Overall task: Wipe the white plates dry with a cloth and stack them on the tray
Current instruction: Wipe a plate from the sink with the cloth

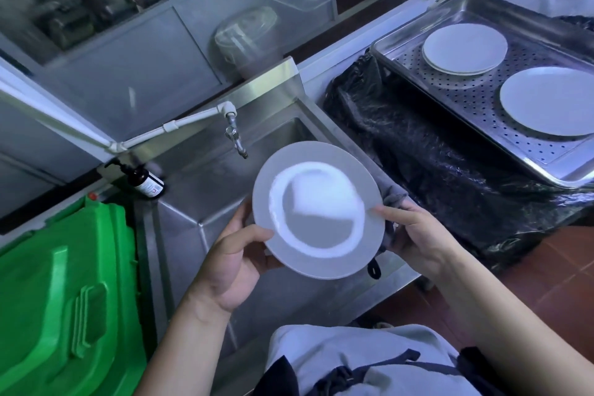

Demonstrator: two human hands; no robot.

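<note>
A round white plate (318,210) with a wide flat rim and a shallow well is held up over the steel sink, tilted with its face toward the camera. A grey cloth (390,194) lies bunched behind its right edge. To the right, a perforated stainless steel tray (475,100) carries two more lots: a small stack of white plates (464,49) toward its far side and a larger white plate (549,100) lying flat nearer, the two apart

Perforated steel tray (414,42) (on black-bagged stand (418,151)) carries plate stacks (464,48).
</note>
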